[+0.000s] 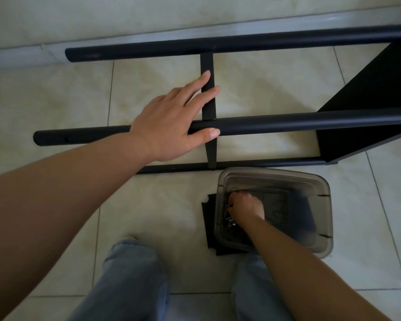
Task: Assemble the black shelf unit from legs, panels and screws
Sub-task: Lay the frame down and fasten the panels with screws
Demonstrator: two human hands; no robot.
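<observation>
The half-built black shelf unit lies on its side on the tiled floor. Its raised near leg [299, 122] runs left to right, with a far leg [241, 42] behind it and a low leg [252, 164] on the floor. A thin panel [207, 63] seen edge-on crosses between the legs, and a wide black panel [361, 107] stands at the right. My left hand [169, 121] rests on the near leg, fingers straight against the thin panel's edge. My right hand [245, 207] reaches into a clear grey tub [276, 173], fingers curled around screws [229, 220].
A black sheet [207, 218] pokes out from under the tub's left side. My knees in blue jeans [130, 274] are at the bottom of the view. A pale skirting [21, 56] and wall run along the back, just behind the far leg.
</observation>
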